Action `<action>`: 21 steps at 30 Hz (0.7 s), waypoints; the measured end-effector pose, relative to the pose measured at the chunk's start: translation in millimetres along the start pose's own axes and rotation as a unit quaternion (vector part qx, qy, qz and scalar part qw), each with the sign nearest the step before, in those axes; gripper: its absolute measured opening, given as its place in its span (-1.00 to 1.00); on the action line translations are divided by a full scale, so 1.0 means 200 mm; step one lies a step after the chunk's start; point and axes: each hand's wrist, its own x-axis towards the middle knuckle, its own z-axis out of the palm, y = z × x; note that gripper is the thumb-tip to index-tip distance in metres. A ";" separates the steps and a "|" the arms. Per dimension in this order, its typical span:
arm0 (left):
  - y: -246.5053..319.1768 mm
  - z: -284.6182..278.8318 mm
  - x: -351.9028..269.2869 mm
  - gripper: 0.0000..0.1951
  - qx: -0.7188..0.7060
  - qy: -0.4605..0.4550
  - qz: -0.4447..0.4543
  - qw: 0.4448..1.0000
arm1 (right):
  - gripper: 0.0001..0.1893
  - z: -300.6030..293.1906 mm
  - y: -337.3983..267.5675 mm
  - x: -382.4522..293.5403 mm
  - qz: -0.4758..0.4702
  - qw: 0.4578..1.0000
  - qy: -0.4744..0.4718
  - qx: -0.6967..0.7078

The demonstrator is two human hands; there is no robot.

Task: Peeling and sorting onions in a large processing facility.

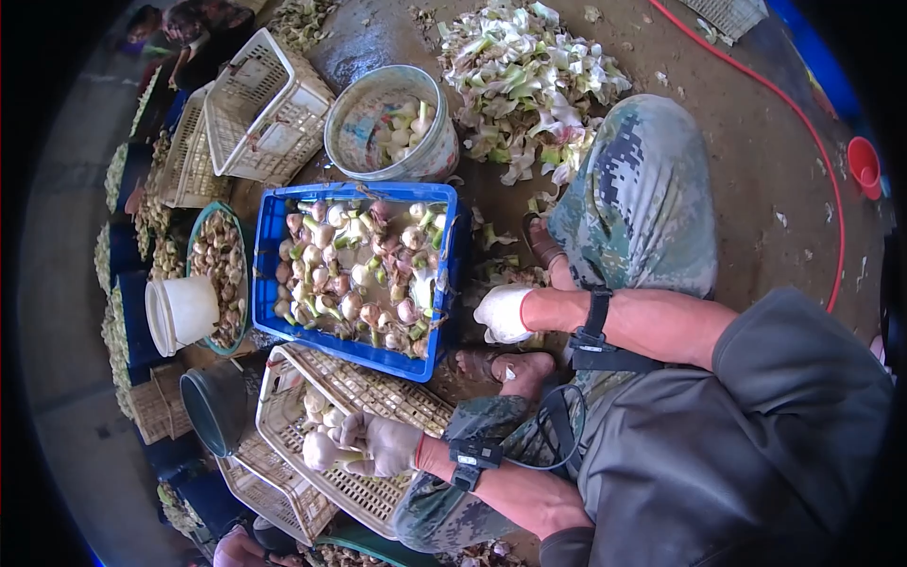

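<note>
My left hand [386, 443], in a greyish glove, grips a garlic bulb [320, 451] by its green stem. It is over a cream plastic crate [368, 489] in which several pale garlic bulbs [317, 405] lie. My right hand [504, 314], in a white glove with a red cuff, is curled above my feet, just off the right side of a blue plastic tub [457, 212]. Its fingers are mostly hidden, so whether it holds something does not show. Many garlic bulbs with green stems [351, 305] sit in water in that tub.
A round bucket [443, 152] holding peeled garlic stands beyond the tub, beside a heap of garlic skins [531, 78]. More crates [283, 127], a white bucket [191, 312], a dark bucket [212, 411] and a green-rimmed basin [244, 283] crowd the left. A red hose [779, 96] crosses the floor.
</note>
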 end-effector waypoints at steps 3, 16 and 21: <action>-0.24 0.05 -0.05 -0.80 0.325 -0.007 -0.094 0.941 | -0.68 0.01 0.01 0.01 0.006 1.000 0.009 0.015; -0.77 -0.54 0.33 -0.60 0.910 -0.360 -0.104 0.177 | -0.72 0.01 0.03 0.07 0.001 0.991 0.078 0.106; -0.71 -0.41 0.32 -0.72 0.898 -0.375 0.011 0.229 | -0.69 -0.02 -0.03 0.11 -0.036 0.965 0.215 0.146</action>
